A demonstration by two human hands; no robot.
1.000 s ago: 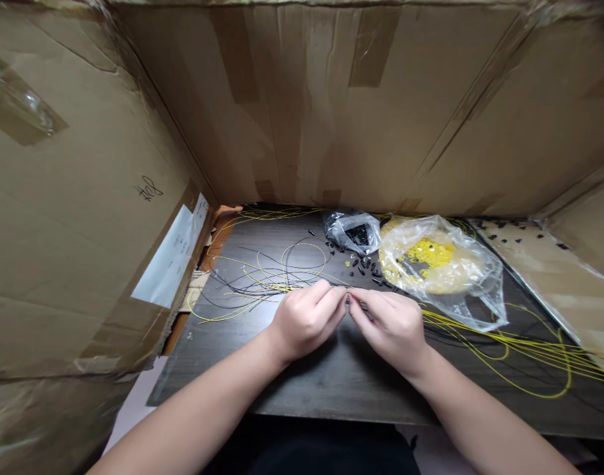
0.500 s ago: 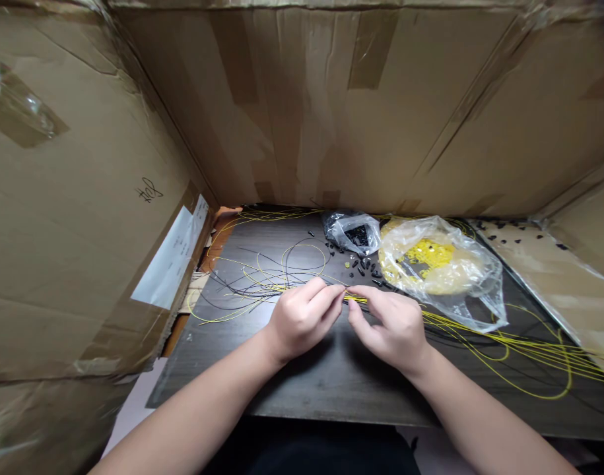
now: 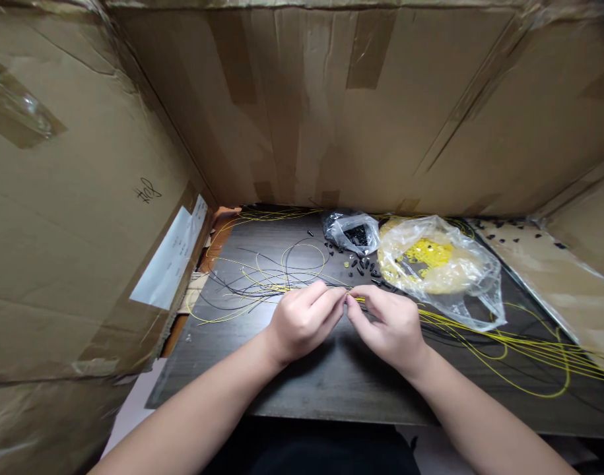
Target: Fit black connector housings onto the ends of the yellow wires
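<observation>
With the left hand (image 3: 304, 318) and the right hand (image 3: 388, 321) nearly meeting at the fingertips — pinched on a wire or not, impossible to tell — best to use small movements, without tugging the yellow wires (image 3: 433, 317) lying across the table (image 3: 321, 390) just behind.

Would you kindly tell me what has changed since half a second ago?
The right hand has drawn its thumb up toward its forefinger, narrowing the gap where yellow wires showed. The left hand, the bag of yellow parts and loose black parts stayed put.
</observation>
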